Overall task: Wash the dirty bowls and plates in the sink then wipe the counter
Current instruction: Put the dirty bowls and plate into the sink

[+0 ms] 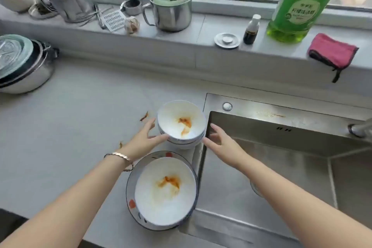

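Head view: hands [144,137] [219,139] beside stacked bowls [177,127]

Glossy white glazed bowls [181,125] smeared orange, brushed steel sink [281,147], matt grey stone-look counter [70,117], shiny metal pot [171,14], translucent green plastic bottle [298,6], soft pink cloth [332,51]

Left hand [144,138] and right hand [219,141] flanking stacked dirty bowls [173,127], stained plate [167,203] nearer, sink [291,167] at right

Looking like a home kitchen: steel sink [261,104] sitting in a grey counter [80,117], steel pot [173,16], dish soap bottle [298,6] and pink cloth [332,51] lying along the windowsill [201,28], sauce-stained bowls [175,125] sitting beside the sink.
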Tool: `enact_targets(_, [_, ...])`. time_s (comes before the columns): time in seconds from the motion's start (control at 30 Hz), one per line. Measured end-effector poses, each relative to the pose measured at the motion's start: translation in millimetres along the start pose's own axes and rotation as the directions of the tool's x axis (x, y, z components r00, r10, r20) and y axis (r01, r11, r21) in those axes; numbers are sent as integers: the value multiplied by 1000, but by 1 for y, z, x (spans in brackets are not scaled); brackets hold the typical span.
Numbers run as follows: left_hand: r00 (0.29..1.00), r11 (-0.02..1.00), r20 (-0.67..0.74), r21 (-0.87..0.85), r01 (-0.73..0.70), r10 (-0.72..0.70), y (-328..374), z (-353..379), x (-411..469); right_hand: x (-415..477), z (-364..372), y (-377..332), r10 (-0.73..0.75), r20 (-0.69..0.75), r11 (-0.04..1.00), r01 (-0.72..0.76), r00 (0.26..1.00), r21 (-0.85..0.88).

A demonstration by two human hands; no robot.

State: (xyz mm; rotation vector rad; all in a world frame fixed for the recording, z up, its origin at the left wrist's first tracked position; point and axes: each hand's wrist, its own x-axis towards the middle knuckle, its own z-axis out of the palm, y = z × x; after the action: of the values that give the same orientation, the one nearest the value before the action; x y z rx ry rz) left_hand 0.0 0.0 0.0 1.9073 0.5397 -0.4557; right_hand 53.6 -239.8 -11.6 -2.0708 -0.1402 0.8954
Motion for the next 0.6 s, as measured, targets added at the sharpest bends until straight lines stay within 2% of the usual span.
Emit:
enact_targets(0.1, [984, 989, 173, -129, 74, -51, -6, -11, 21, 24, 10, -3, 52, -13, 986, -49, 999, 162])
enact_targets(0.17, [954, 961, 292, -236, 143, -70, -9, -13, 31, 32, 14, -5, 56, 42, 968, -64, 998, 242])
enact_targets(0.23, [937, 919, 344, -346, 189, -63, -13, -14, 41, 37, 16, -5, 45, 84, 945, -70, 995, 320])
enact_targets(0.33, [939, 888, 343, -421, 186, -34, -15, -12, 48, 40, 20, -6, 49, 41, 906, -61, 998, 419])
enact_targets(0.6, [957, 901, 289, -421, 107, 22, 0, -1, 45, 32, 21, 4, 73, -56, 839, -30, 996, 544])
